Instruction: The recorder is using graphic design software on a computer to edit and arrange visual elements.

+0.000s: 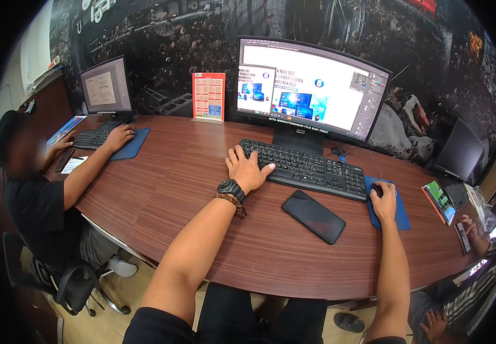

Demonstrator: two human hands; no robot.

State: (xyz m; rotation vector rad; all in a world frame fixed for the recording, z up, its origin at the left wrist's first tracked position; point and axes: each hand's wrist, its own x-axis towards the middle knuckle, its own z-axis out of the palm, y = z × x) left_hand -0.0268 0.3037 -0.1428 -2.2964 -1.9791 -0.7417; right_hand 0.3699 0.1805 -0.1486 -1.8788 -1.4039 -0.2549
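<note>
My left hand rests on the left end of a black keyboard, fingers spread over the keys. A dark watch and a beaded bracelet circle that wrist. Over at the right, my right hand is curled round a black computer mouse on a blue mouse pad. Between my forearms a black smartphone lies face up, its screen dark. Behind the keyboard stands a wide monitor showing a design program with a page layout on a white canvas.
The brown wooden desk curves around me. A red and white card stand is left of the monitor. At far left a person works at another monitor. On the right are a dark screen, booklets and another person's hand.
</note>
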